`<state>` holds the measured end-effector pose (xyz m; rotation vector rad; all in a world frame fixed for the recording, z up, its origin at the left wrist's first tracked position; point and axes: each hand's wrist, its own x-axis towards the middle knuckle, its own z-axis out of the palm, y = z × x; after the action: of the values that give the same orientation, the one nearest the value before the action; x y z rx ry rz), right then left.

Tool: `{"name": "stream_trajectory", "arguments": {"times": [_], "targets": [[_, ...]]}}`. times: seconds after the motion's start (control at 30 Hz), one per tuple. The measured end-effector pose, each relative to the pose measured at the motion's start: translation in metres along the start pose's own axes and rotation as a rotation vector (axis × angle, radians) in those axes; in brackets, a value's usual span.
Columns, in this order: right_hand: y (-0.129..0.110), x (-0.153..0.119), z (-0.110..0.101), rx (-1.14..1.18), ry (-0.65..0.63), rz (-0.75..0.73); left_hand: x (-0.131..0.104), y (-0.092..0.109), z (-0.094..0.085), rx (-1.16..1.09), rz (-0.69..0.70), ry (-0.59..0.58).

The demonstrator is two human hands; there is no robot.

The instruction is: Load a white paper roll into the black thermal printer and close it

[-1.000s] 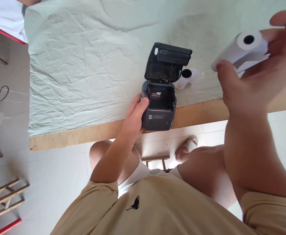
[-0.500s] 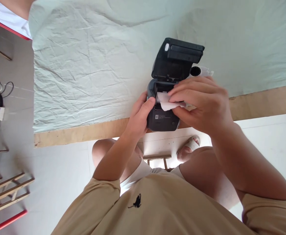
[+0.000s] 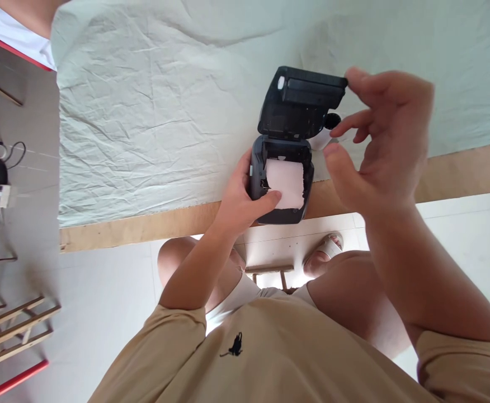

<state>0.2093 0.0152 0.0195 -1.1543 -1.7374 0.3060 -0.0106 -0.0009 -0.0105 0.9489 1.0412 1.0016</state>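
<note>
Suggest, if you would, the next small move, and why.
I would probably have the right hand swing the lid down over the portable printer: it stands open, the paper's loose end lies over the front, the left hand has its thumb on that paper, and the right fingertips are by the lid's corner.

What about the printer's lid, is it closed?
No, the lid stands raised, leaving the white paper at the printer body in plain view.
</note>
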Motion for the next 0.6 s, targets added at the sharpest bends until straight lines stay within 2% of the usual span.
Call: {"name": "stream_trajectory", "arguments": {"times": [0.03, 0.13, 0.2, 0.27, 0.43, 0.5, 0.6], "targets": [[0.001, 0.001, -0.003, 0.062, 0.031, -0.017, 0.001, -0.001, 0.000, -0.004, 0.005, -0.002], [0.000, 0.005, -0.012, 0.211, 0.228, -0.018, 0.003, -0.003, -0.001, -0.003, 0.007, -0.026], [-0.005, 0.008, -0.019, 0.226, 0.235, 0.076, 0.005, -0.005, -0.003, -0.001, 0.006, -0.044], [-0.009, 0.011, -0.023, 0.199, 0.061, 0.193, 0.005, -0.007, -0.005, -0.027, 0.015, -0.052], [0.000, 0.009, -0.017, 0.204, -0.532, 0.363, 0.004, -0.008, -0.006, -0.126, 0.035, -0.059], [0.011, 0.006, -0.011, 0.198, -0.644, 0.395, 0.003, -0.006, -0.003, -0.119, 0.015, -0.026], [0.026, 0.002, -0.003, 0.191, -0.683, 0.406, 0.003, -0.003, 0.001, -0.123, -0.006, -0.007]]}}
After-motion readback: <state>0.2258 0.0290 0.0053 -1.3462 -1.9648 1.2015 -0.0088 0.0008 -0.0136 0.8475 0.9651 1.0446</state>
